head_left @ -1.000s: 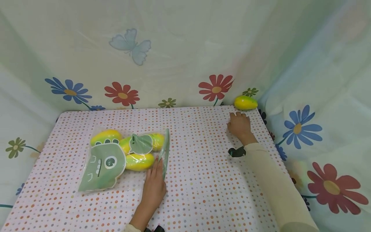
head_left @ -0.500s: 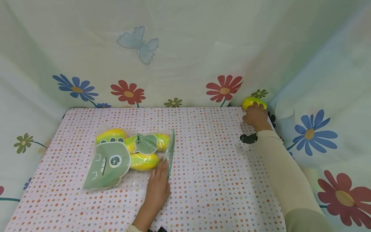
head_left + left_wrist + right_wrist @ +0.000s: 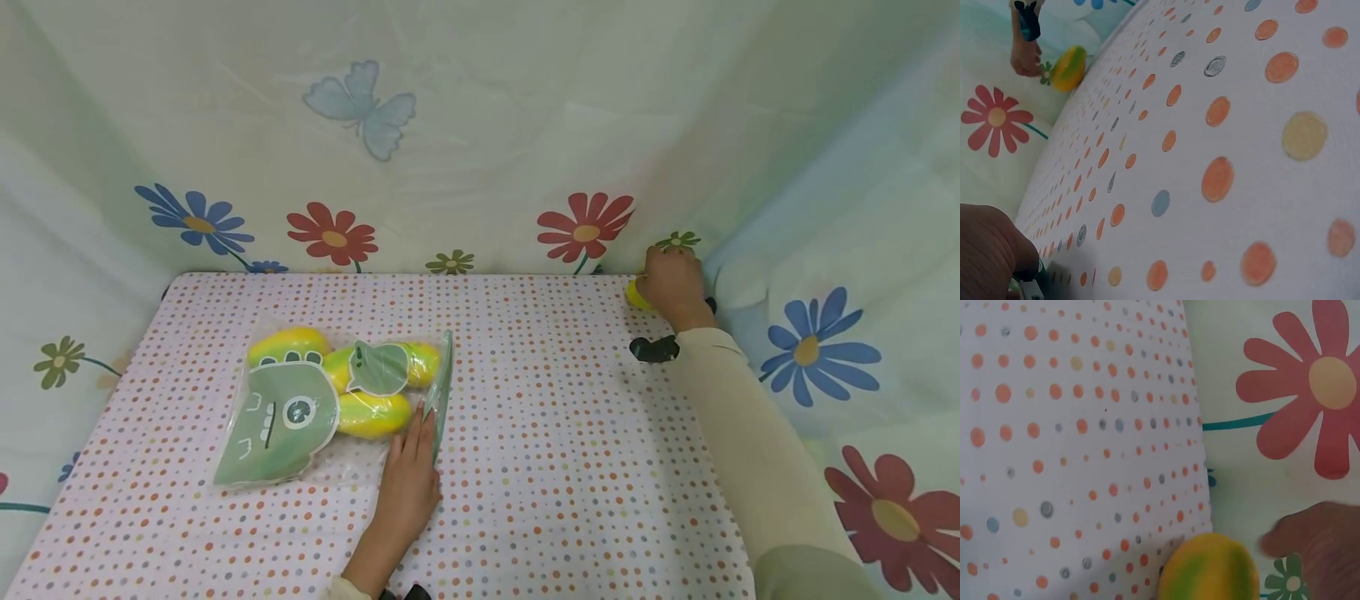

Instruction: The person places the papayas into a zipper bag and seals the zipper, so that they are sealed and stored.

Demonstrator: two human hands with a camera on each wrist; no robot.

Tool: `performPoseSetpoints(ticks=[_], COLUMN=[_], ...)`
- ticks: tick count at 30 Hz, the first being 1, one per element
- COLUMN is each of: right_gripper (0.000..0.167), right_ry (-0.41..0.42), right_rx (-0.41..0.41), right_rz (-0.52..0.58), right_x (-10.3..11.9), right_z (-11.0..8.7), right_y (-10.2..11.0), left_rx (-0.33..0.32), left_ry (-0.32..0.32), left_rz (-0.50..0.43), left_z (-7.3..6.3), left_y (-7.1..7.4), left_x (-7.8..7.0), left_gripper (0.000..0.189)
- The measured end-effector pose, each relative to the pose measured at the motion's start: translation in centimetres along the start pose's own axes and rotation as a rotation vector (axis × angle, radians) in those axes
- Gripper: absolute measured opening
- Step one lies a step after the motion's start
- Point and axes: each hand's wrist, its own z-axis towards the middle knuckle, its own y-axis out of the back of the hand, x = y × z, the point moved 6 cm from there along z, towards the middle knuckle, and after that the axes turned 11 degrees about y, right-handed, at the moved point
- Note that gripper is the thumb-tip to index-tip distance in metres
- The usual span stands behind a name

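Note:
A clear zip bag with a green monster print (image 3: 281,425) lies on the left of the table, with several yellow mangoes (image 3: 372,417) inside. My left hand (image 3: 408,492) rests on the bag's right edge, fingers stretched out; in the left wrist view part of that hand (image 3: 988,250) shows at the lower left. At the far right corner, a single yellow-green mango (image 3: 637,294) sits mostly hidden beneath my right hand (image 3: 675,283). The right wrist view shows this mango (image 3: 1210,572) with a gap between it and the hand (image 3: 1322,550). The fingertips are hidden in the head view.
A dotted cloth (image 3: 525,433) covers the table. Flower-printed curtains (image 3: 465,150) hang behind and at both sides, close to the table's edges. The loose mango lies right at the back edge.
My right hand has moved forward and right, from in front of the loose mango to over it. My left hand has stayed on the bag. The head view has shifted slightly.

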Motion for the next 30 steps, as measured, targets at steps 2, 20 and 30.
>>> performPoseSetpoints(ticks=[2,20,30], right_gripper=[0.042,0.028,0.042], right_ry=[0.01,0.049,-0.024], right_rx=[0.091,0.273,-0.12], right_rz=[0.015,-0.042,0.245], right_x=[-0.1,-0.3,2.8], right_z=[-0.4,-3.9,-5.7], right_y=[-0.6,-2.7,-0.7], left_rx=[0.005,0.052,0.024], left_ry=[0.001,0.032,0.006], left_rz=[-0.002,-0.037,-0.03], left_z=[0.0,0.1,0.0], left_y=[0.1,0.3,0.3], left_x=[0.0,-0.6,-0.2], left_gripper=[0.091,0.091,0.09])
